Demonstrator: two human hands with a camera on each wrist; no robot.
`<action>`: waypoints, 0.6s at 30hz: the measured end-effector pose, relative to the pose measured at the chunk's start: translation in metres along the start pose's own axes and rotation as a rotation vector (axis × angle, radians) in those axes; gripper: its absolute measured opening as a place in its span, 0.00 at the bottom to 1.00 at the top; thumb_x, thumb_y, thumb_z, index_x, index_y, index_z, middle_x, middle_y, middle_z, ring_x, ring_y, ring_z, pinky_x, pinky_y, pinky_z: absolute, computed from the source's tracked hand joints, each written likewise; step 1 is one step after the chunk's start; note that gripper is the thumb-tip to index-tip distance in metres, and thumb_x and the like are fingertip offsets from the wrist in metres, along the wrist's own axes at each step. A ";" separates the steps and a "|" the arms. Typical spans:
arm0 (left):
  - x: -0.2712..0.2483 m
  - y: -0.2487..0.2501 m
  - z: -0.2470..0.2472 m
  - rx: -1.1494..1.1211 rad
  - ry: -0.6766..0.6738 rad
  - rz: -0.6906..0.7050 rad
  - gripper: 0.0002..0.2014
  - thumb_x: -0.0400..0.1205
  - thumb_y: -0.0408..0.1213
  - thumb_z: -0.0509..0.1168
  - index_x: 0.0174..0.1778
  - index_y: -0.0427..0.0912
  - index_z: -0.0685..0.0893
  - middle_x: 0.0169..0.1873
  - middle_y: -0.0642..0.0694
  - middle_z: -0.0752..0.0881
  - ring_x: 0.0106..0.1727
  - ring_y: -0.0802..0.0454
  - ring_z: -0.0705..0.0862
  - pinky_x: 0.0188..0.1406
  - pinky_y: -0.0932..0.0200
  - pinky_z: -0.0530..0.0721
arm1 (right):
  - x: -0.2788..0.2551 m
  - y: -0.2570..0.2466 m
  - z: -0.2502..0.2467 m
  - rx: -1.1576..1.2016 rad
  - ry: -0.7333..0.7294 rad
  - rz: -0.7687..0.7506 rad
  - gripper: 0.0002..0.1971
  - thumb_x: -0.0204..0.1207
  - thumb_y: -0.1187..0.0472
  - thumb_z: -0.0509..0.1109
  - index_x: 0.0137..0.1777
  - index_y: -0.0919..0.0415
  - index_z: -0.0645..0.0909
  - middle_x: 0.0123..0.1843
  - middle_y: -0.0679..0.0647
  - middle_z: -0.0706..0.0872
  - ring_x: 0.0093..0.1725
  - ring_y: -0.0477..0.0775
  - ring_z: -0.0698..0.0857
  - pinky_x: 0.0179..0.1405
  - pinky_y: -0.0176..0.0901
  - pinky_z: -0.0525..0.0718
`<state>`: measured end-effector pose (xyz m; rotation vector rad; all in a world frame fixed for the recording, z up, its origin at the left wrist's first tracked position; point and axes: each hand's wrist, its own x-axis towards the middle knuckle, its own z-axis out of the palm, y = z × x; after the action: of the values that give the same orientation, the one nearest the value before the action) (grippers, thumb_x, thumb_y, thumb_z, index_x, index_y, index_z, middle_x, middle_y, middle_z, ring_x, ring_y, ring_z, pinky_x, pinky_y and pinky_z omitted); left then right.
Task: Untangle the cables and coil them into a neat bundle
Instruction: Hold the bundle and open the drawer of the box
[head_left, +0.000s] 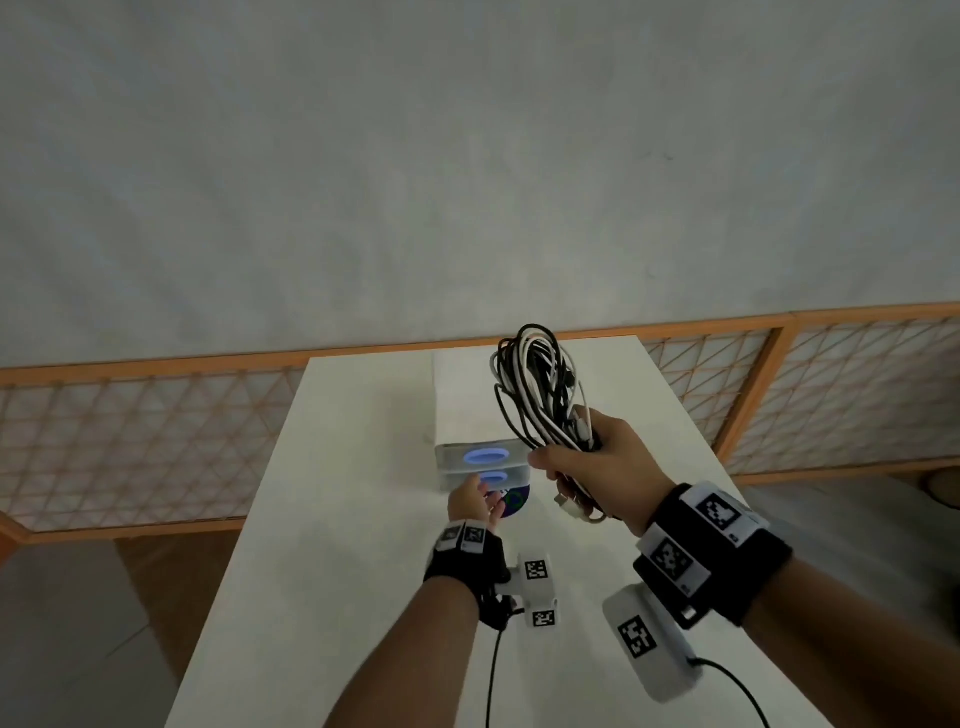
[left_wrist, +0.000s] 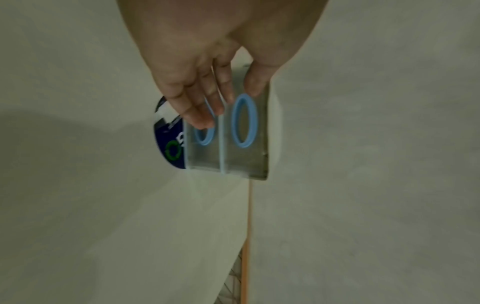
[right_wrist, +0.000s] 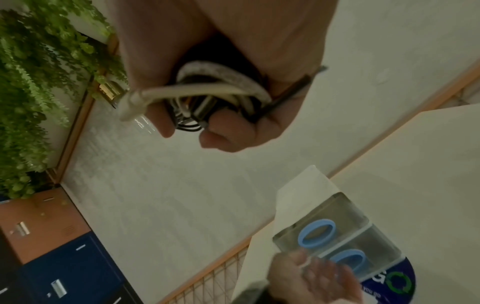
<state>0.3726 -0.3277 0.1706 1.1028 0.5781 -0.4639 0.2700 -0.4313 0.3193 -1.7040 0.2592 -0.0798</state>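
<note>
cables (head_left: 540, 387) gripped in right hand (head_left: 597, 467); left hand (head_left: 470, 501) fingers straight, touching drawer box (head_left: 483, 460).

Your round blue sticker (right_wrist: 389, 288) on the table is showing only fragments: "you go" and a green arrow-ring logo; the rest is blurring out.

Drawer box (head_left: 483, 457) blocks mid-table (head_left: 322, 519) — bare tabletop lies open leftward.

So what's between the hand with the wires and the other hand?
Only bare white table, seen from the head view. The right hand grips the cable bundle; the left hand reaches toward the drawer box.
</note>
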 end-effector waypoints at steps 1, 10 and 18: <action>0.009 -0.006 0.006 -0.035 0.009 -0.008 0.17 0.87 0.37 0.56 0.70 0.33 0.73 0.58 0.38 0.76 0.56 0.42 0.74 0.58 0.52 0.74 | 0.004 -0.003 -0.003 -0.002 -0.012 -0.015 0.09 0.68 0.70 0.75 0.34 0.62 0.77 0.28 0.64 0.79 0.22 0.57 0.75 0.17 0.38 0.73; 0.046 -0.015 0.019 -0.300 0.009 -0.050 0.25 0.86 0.47 0.56 0.73 0.33 0.71 0.76 0.36 0.72 0.67 0.41 0.80 0.63 0.51 0.77 | 0.019 -0.004 -0.022 -0.070 -0.022 -0.040 0.08 0.67 0.68 0.77 0.36 0.61 0.78 0.19 0.49 0.79 0.18 0.52 0.75 0.17 0.40 0.75; 0.000 -0.080 -0.029 -0.222 0.075 -0.143 0.23 0.85 0.42 0.60 0.66 0.22 0.76 0.63 0.33 0.83 0.50 0.43 0.81 0.44 0.55 0.81 | 0.015 0.009 -0.013 -0.055 -0.042 -0.017 0.07 0.67 0.71 0.76 0.38 0.64 0.80 0.18 0.52 0.79 0.18 0.54 0.75 0.18 0.42 0.74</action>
<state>0.3177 -0.3312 0.1056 0.8731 0.7596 -0.4714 0.2809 -0.4485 0.3113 -1.7613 0.2173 -0.0502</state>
